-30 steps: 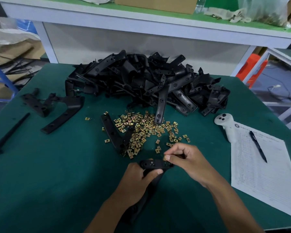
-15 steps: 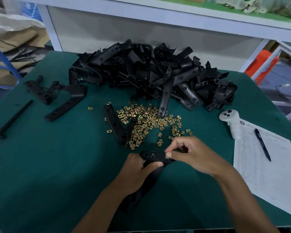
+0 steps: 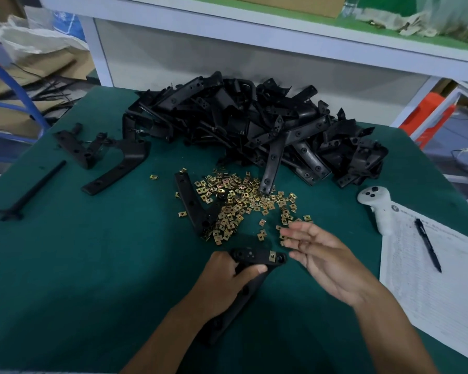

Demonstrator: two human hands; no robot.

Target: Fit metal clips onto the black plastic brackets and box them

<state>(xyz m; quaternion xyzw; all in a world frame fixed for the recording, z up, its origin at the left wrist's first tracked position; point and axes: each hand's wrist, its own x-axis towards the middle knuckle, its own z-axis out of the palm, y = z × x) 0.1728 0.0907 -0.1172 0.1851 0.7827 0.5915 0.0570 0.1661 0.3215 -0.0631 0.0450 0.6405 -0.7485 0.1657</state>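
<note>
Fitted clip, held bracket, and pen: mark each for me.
Fitted clip point(image 3: 272, 255): head view, centre of its brass face.
Held bracket point(image 3: 247, 254): head view, its top bar near the holes.
Pen point(image 3: 428, 245): head view, mid barrel.

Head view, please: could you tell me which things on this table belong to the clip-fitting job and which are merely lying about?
Job:
- bracket in the left hand, one clip fitted
- right hand, open beside the loose clips
- bracket pile

Lying about:
- white controller
- pen on the paper form
- black rod
</note>
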